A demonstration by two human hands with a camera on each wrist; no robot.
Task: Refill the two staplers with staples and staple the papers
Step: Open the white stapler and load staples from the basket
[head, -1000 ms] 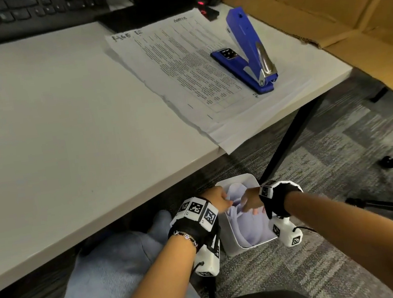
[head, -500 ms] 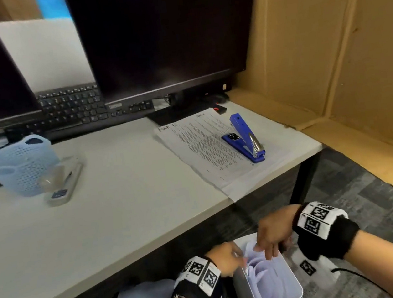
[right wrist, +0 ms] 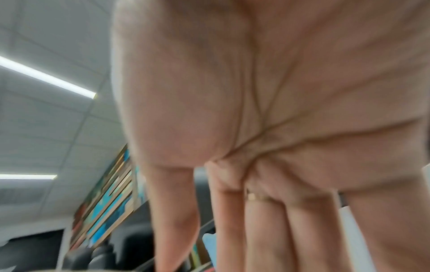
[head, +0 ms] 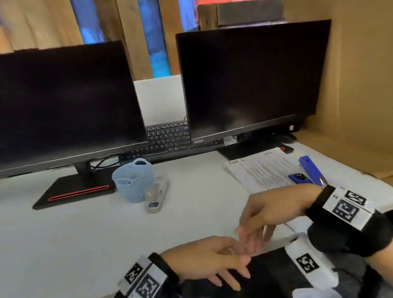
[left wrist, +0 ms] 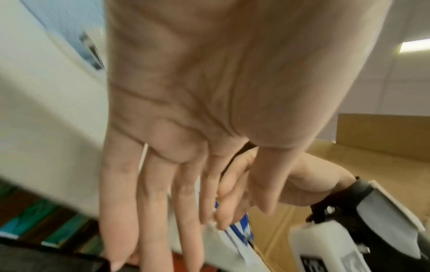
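Head view: both hands have risen from the bin under the desk to its front edge.
Left hand [head: 204,257]: fingers straight, loosely spread, holding nothing visible.
Right hand [head: 271,211]: fingers hang relaxed; any pinched staples cannot be told.
Blue stapler [head: 307,171]: open on the papers [head: 260,170], right.
Grey stapler [head: 156,196]: beside the basket [head: 132,179].
Meaning: refilling likely comes next.

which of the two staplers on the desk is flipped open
The blue stapler lying on the printed papers, at the desk's right: its top arm is swung up. The pale grey stapler beside the light-blue perforated basket lies closed.

White desk [head: 54,255] – cardboard (right) [head: 368,76].
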